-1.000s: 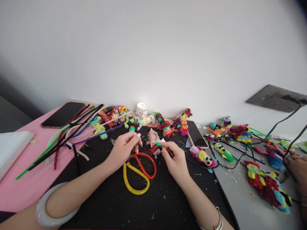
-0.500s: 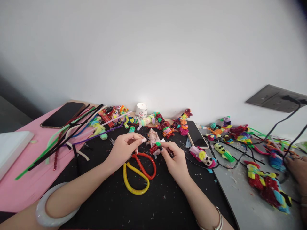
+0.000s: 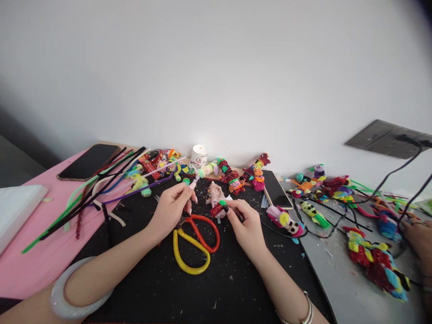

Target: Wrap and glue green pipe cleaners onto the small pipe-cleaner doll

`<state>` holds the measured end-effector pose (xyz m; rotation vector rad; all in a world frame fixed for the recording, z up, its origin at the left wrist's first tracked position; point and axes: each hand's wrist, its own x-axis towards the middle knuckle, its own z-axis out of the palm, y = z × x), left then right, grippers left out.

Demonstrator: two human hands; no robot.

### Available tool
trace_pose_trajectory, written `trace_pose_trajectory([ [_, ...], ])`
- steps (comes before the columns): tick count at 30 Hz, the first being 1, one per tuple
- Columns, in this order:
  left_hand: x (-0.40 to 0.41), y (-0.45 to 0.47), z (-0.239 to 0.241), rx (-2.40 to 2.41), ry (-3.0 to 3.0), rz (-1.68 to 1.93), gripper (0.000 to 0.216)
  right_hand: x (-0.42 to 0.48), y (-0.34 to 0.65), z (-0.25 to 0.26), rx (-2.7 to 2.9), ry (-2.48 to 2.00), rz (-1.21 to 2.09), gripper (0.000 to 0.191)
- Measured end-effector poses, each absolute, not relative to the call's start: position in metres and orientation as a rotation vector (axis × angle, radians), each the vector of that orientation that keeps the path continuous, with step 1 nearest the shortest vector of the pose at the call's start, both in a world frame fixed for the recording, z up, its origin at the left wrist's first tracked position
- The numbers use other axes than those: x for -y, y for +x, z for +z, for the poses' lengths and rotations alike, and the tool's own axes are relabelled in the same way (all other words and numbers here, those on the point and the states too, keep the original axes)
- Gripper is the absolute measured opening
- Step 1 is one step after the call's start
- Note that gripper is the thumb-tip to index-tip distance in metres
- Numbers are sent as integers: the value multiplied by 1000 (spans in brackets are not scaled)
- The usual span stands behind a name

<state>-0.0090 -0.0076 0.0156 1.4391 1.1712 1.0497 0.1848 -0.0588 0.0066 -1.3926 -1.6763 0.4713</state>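
Note:
My right hand [image 3: 248, 222] pinches a small fuzzy red piece [image 3: 216, 210] with a green and black end, made of pipe cleaner. Just behind that piece lies a pale, crusty pinkish object [image 3: 215, 193] whose kind I cannot tell. To its left, my left hand [image 3: 172, 207] is raised with thumb and forefinger together; whatever they may hold is too small to make out. Scissors with one red and one yellow handle [image 3: 191, 271] lie on the black mat [image 3: 236, 288] between my hands, their blades partly hidden behind my left hand.
Loose pipe cleaners [image 3: 84, 200] and a dark phone [image 3: 88, 161] lie on the pink surface at left. Several fuzzy figures [image 3: 232, 176] and a paper cup [image 3: 199, 155] line the wall. Another phone [image 3: 278, 191], cables and a co-worker's hand [image 3: 418, 236] are at right.
My left hand has drawn back a little to the left and up, away from the red piece. My right hand and the piece in it have stayed in place.

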Motion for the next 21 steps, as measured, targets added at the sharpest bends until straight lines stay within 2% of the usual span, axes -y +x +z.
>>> trace_pose_trajectory([
  [6, 9, -6, 15, -1120, 1337, 1101, 41, 59, 185, 6, 1672, -1389, 476, 18],
  [18, 4, -6, 14, -1167, 1392, 1101, 17, 58, 184, 7, 1665, -1400, 477, 18],
  [21, 2, -7, 12, -1208, 1386, 1095, 17, 58, 184, 6, 1670, -1406, 482, 18],
])
